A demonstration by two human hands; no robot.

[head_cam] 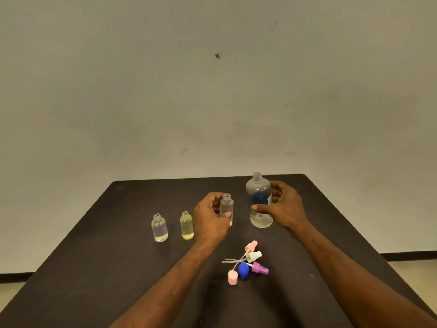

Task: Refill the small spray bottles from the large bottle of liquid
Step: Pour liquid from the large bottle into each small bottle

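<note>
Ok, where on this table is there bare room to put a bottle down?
Bare table lies left of the clear small bottle and along the near left edge. It is crowded in the middle: yellow bottle, both hands, the large bottle, and the loose caps between the forearms.

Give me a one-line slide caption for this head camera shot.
Left hand holds a small open bottle while right hand grips the uncapped large bottle, ready to pour.
</note>
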